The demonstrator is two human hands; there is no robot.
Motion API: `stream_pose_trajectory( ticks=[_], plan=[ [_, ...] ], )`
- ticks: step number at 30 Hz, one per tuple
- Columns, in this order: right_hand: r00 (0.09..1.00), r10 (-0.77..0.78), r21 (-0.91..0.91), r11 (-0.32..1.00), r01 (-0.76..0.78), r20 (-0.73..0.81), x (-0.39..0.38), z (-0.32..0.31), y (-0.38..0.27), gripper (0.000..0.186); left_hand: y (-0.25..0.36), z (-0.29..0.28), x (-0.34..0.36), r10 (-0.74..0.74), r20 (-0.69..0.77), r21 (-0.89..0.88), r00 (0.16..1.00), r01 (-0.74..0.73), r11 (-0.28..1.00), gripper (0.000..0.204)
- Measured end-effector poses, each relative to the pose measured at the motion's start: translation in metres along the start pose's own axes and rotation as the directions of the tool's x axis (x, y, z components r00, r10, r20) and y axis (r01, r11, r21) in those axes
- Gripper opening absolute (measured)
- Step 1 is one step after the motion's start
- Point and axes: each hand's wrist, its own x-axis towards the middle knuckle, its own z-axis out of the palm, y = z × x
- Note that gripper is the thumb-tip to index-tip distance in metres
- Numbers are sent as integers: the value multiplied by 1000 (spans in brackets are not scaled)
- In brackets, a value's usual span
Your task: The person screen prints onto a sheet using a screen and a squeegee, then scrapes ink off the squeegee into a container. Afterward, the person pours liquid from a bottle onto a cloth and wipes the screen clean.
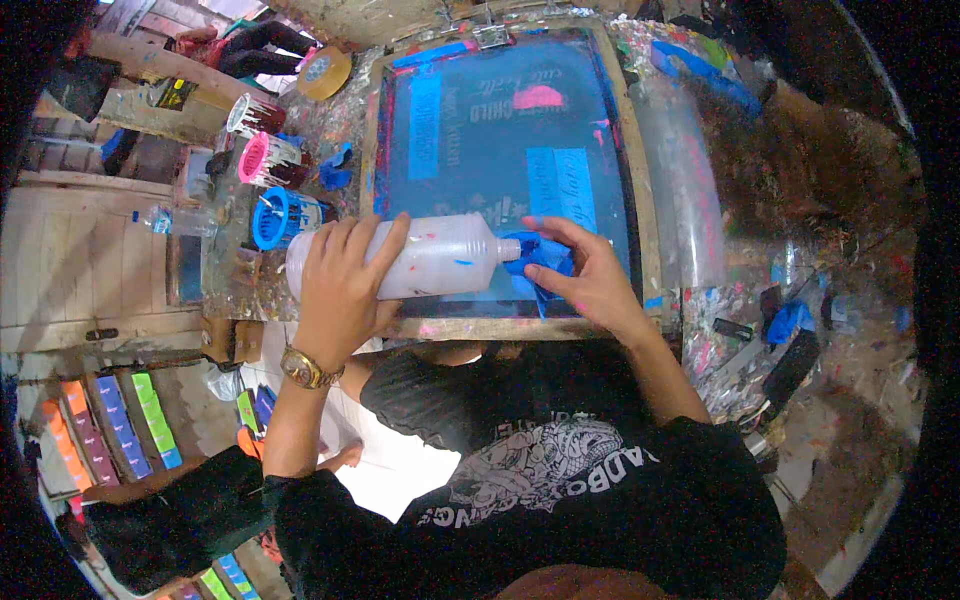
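A cloudy white plastic bottle [445,255] lies sideways in the air over the near part of a printing screen [500,130], its narrow neck toward the right. My left hand [345,270] grips it around the base end, fingers over the top. With my right hand [592,275] I hold a crumpled blue cloth [545,268] between thumb and fingers, against the bottle's neck. The cloth hides the mouth of the bottle. The screen has blue mesh with pale lettering, strips of blue tape [424,120] and a pink smear [538,97], inside a wooden frame [645,190].
Paint-stained tubs in white [250,115], pink [270,160] and blue [285,218] stand left of the screen, with a tape roll [325,73] beyond. Blue rags [790,322] and a dark tool [792,370] lie at right. Coloured pieces [120,425] lie in rows lower left, near another person's sleeve [180,515].
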Motion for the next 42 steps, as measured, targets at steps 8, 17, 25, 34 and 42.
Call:
stream_pose_trajectory(
  ticks=[8,17,25,34,42],
  plan=[
    [1000,19,-89,996,-18,4,5,-8,-3,51,-4,-13,15,30,40,57,999,-32,998,86],
    [1000,-1,-103,995,0,-10,8,-11,4,50,-4,-17,18,33,59,61,998,-36,997,85],
    [998,-56,-164,985,55,-5,7,-13,1,50,-3,-19,20,40,57,54,998,-43,998,87],
    [998,-54,-163,985,55,9,7,-13,0,50,-3,-20,24,50,66,75,997,-55,996,90],
    [999,-48,-172,984,48,4,11,-16,-2,51,-5,-17,25,41,50,81,998,-45,996,94]
  ],
)
